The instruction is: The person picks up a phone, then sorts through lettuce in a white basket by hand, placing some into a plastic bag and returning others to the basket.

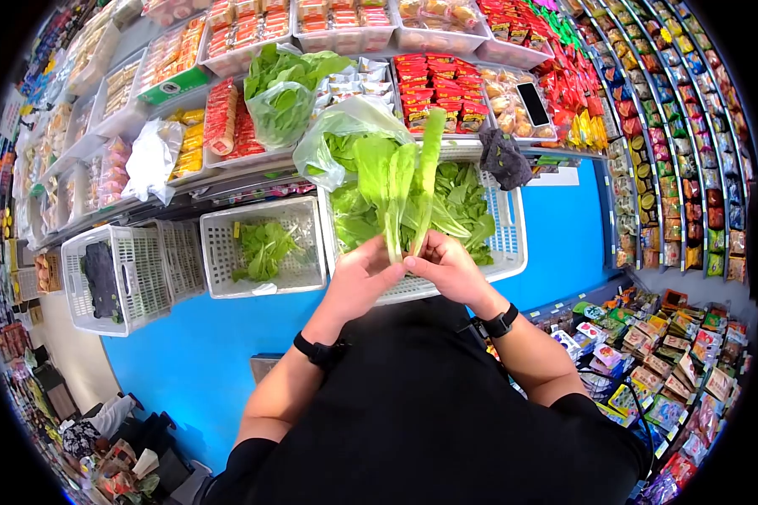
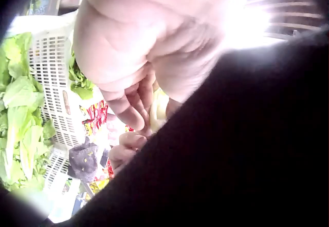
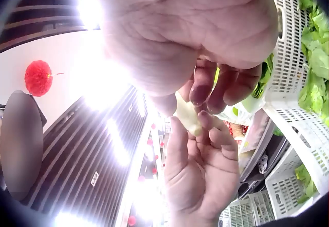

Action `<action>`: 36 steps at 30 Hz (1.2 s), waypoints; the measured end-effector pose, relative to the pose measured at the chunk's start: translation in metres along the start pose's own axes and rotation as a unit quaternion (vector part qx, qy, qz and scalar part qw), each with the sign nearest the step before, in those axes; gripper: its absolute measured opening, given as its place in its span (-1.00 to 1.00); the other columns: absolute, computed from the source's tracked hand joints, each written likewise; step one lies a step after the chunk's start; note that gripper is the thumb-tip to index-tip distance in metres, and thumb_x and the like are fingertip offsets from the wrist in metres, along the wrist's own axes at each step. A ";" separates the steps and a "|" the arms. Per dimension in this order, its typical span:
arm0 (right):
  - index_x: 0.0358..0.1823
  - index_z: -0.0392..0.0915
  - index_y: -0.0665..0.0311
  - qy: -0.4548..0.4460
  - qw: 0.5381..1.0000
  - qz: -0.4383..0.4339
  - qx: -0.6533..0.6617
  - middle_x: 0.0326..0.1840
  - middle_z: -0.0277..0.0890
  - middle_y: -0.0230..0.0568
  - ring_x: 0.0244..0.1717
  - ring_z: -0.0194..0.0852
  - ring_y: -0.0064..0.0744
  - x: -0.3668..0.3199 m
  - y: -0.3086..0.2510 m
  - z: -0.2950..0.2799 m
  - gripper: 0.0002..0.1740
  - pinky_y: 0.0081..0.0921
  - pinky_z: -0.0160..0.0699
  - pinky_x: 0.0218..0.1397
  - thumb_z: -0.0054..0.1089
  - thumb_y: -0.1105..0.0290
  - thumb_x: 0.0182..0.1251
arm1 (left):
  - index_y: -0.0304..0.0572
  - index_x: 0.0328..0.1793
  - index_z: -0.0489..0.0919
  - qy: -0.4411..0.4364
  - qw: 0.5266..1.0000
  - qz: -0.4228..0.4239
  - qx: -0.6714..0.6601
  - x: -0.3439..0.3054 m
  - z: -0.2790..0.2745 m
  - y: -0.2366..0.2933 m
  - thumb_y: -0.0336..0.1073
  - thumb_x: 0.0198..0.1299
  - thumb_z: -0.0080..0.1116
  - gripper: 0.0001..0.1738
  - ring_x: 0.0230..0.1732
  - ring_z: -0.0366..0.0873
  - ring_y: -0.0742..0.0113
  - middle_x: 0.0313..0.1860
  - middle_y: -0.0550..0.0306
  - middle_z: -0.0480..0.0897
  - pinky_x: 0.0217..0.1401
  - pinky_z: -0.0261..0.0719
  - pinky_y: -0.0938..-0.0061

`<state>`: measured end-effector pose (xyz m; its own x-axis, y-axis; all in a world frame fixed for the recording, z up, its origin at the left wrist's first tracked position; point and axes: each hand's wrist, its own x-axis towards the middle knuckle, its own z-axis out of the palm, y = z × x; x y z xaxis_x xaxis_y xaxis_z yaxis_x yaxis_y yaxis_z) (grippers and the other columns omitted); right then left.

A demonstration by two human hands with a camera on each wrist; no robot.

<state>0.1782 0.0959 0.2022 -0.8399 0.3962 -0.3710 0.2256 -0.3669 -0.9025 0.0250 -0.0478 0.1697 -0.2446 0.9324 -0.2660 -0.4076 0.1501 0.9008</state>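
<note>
Both hands meet at the pale stem ends of green leafy vegetables (image 1: pixel 387 181) above a large white crate (image 1: pixel 514 244). The left hand (image 1: pixel 358 273) pinches the stems from the left, its fingers curled round them. From the other side the right hand (image 1: pixel 453 268) pinches the base of a long upright stalk (image 1: pixel 430 151). In the right wrist view the pale stem end (image 3: pixel 188 115) lies between the fingertips of the left hand (image 3: pixel 200 180) and the right hand (image 3: pixel 190 37). A clear plastic bag (image 1: pixel 312 143) with greens lies behind the left hand.
More greens fill the large crate; a smaller white crate (image 1: pixel 264 286) at left holds a few leaves (image 1: pixel 264 251). A second bag of greens (image 1: pixel 282 114), a dark cloth-like item (image 1: pixel 505 158) and a phone (image 1: pixel 532 104) lie along the snack shelf. Packaged goods (image 1: pixel 657 353) stand at right.
</note>
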 end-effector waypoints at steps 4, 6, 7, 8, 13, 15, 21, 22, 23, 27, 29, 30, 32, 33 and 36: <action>0.07 0.65 0.33 0.010 0.999 0.001 -0.035 -0.18 0.62 -0.54 -0.19 0.46 -0.79 -0.004 -0.002 0.001 -0.75 -0.62 0.54 -0.10 0.43 0.33 0.56 | -0.32 0.48 0.52 -0.040 0.997 0.016 -0.057 -0.002 0.001 -0.003 -0.26 0.56 0.31 -0.51 0.24 0.62 0.45 0.27 0.15 0.70 0.36 0.59 0.43; 0.06 0.66 0.32 0.014 0.999 -0.002 -0.050 -0.20 0.62 -0.55 -0.22 0.44 -0.80 -0.007 -0.006 0.004 -0.74 -0.63 0.52 -0.13 0.45 0.31 0.55 | -0.32 0.48 0.52 -0.050 0.997 0.006 -0.051 -0.002 -0.002 -0.007 -0.23 0.58 0.30 -0.52 0.23 0.62 0.45 0.27 0.16 0.70 0.34 0.59 0.42; 0.05 0.67 0.31 0.018 0.998 -0.006 -0.067 -0.22 0.62 -0.57 -0.25 0.42 -0.81 -0.009 -0.007 0.005 -0.73 -0.65 0.50 -0.17 0.47 0.30 0.53 | -0.31 0.47 0.52 -0.060 0.997 -0.004 -0.046 -0.002 -0.003 -0.008 -0.21 0.59 0.28 -0.53 0.21 0.62 0.44 0.26 0.17 0.69 0.33 0.60 0.42; 0.05 0.67 0.31 0.019 0.998 -0.006 -0.066 -0.22 0.62 -0.57 -0.25 0.42 -0.81 -0.009 -0.005 0.003 -0.73 -0.65 0.50 -0.17 0.47 0.30 0.53 | -0.31 0.47 0.52 -0.061 0.997 -0.005 -0.045 -0.002 -0.003 -0.009 -0.21 0.59 0.28 -0.53 0.21 0.62 0.44 0.26 0.17 0.69 0.33 0.60 0.42; 0.05 0.67 0.31 0.010 0.999 -0.021 -0.045 -0.18 0.66 -0.51 -0.21 0.51 -0.77 -0.013 -0.003 0.005 -0.77 -0.61 0.56 -0.12 0.45 0.34 0.55 | -0.31 0.43 0.54 -0.062 0.998 0.004 -0.028 -0.003 -0.004 -0.015 -0.20 0.61 0.26 -0.57 0.08 0.62 0.45 0.18 0.17 0.71 0.19 0.61 0.44; 0.05 0.65 0.31 0.018 0.999 -0.044 0.005 -0.13 0.68 -0.45 -0.15 0.58 -0.71 -0.012 0.000 0.012 -0.79 -0.58 0.60 -0.07 0.43 0.37 0.56 | -0.31 0.43 0.53 -0.053 0.998 0.005 -0.032 -0.003 -0.004 -0.018 -0.22 0.62 0.23 -0.58 0.08 0.62 0.45 0.17 0.16 0.71 0.19 0.62 0.44; 0.02 0.61 0.31 0.047 0.993 -0.109 0.027 -0.02 0.74 -0.30 -0.02 0.72 -0.56 -0.018 0.013 0.017 -0.83 -0.49 0.70 0.06 0.42 0.45 0.55 | -0.29 0.48 0.47 -0.015 0.997 0.013 -0.077 -0.002 -0.006 -0.024 -0.34 0.62 0.16 -0.59 0.08 0.64 0.42 0.17 0.12 0.72 0.18 0.61 0.43; 0.00 0.61 0.30 0.051 0.991 -0.120 0.016 -0.03 0.74 -0.29 -0.03 0.72 -0.56 -0.018 0.011 0.019 -0.83 -0.50 0.69 0.06 0.43 0.46 0.54 | -0.31 0.58 0.41 -0.016 0.994 0.017 -0.109 -0.002 -0.007 -0.026 -0.32 0.63 0.16 -0.50 0.09 0.65 0.42 0.18 0.11 0.73 0.17 0.61 0.44; 0.00 0.61 0.30 0.050 0.991 -0.120 0.017 -0.03 0.74 -0.29 -0.03 0.72 -0.56 -0.018 0.011 0.018 -0.83 -0.50 0.69 0.06 0.43 0.46 0.54 | -0.31 0.58 0.41 -0.015 0.994 0.017 -0.109 -0.002 -0.007 -0.028 -0.32 0.63 0.16 -0.50 0.09 0.65 0.42 0.18 0.11 0.73 0.17 0.61 0.44; -0.04 0.60 0.32 0.093 0.992 -0.079 0.026 -0.09 0.73 -0.31 -0.12 0.68 -0.59 -0.016 0.016 0.014 -0.83 -0.54 0.67 -0.01 0.43 0.44 0.54 | -0.30 0.64 0.37 0.040 0.987 0.030 -0.152 -0.003 0.005 -0.021 -0.37 0.59 0.20 -0.43 0.12 0.65 0.41 0.20 0.10 0.72 0.16 0.59 0.47; -0.05 0.60 0.32 0.104 0.991 -0.081 0.023 -0.13 0.72 -0.32 -0.16 0.66 -0.61 -0.013 0.015 0.012 -0.83 -0.55 0.65 -0.04 0.44 0.43 0.54 | -0.29 0.64 0.37 0.060 0.985 0.034 -0.160 -0.001 0.005 -0.020 -0.39 0.57 0.21 -0.42 0.12 0.65 0.41 0.21 0.11 0.72 0.15 0.58 0.49; -0.07 0.60 0.32 0.159 0.982 -0.093 0.034 -0.17 0.72 -0.33 -0.20 0.64 -0.62 -0.012 0.013 0.013 -0.82 -0.57 0.64 -0.07 0.44 0.41 0.54 | -0.30 0.63 0.38 0.107 0.984 0.036 -0.141 0.002 0.003 -0.019 -0.42 0.55 0.23 -0.42 0.11 0.65 0.42 0.19 0.12 0.71 0.15 0.58 0.49; -0.08 0.60 0.32 0.212 0.971 -0.105 0.045 -0.21 0.71 -0.35 -0.24 0.61 -0.64 -0.007 0.010 0.005 -0.81 -0.59 0.62 -0.11 0.44 0.40 0.54 | -0.31 0.61 0.40 0.154 0.980 0.039 -0.120 0.003 -0.002 -0.016 -0.44 0.52 0.26 -0.42 0.09 0.64 0.42 0.18 0.13 0.70 0.14 0.58 0.50; -0.09 0.58 0.32 0.183 0.980 -0.070 0.027 -0.24 0.71 -0.37 -0.27 0.60 -0.65 -0.006 0.010 -0.008 -0.80 -0.59 0.60 -0.13 0.45 0.39 0.54 | -0.34 0.58 0.42 0.148 0.983 0.038 -0.103 0.000 -0.006 -0.013 -0.48 0.48 0.29 -0.42 0.04 0.64 0.44 0.12 0.16 0.71 0.10 0.58 0.52; 0.07 0.58 0.43 0.159 0.987 -0.009 -0.009 -0.30 0.71 -0.39 -0.33 0.59 -0.66 0.000 0.025 -0.029 -0.67 -0.59 0.57 -0.22 0.49 0.36 0.50 | -0.44 0.44 0.52 0.132 0.991 -0.001 -0.006 -0.007 -0.015 -0.009 -0.57 0.37 0.39 -0.47 -0.05 0.66 0.49 -0.02 0.24 0.72 0.06 0.62 0.58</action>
<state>0.1978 0.1114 0.1734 -0.6475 0.6472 -0.4024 0.2239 -0.3432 -0.9122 0.0170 -0.0608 0.1585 -0.4645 0.8140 -0.3488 -0.4180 0.1457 0.8967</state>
